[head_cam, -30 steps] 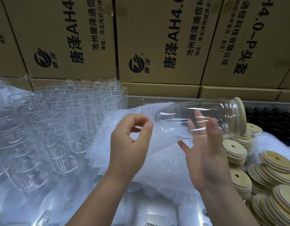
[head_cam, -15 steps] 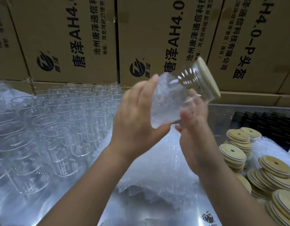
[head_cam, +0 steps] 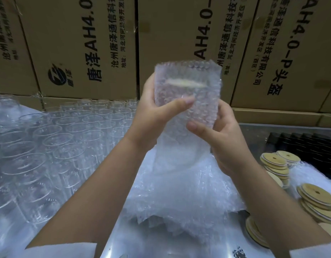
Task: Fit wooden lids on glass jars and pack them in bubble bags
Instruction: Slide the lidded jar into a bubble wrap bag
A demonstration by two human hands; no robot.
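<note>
Jar inside bubble bag, upright between left hand and right hand fingers.

The bubble bag is clear and dotted with bubbles, the lids are pale yellow wood, and the boxes are brown with black print.

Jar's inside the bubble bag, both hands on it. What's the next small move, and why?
Probably fold the loose top of the bubble bag down over the wooden lid: the lid sits below the bag's rim, and left hand and right hand grip it.
</note>
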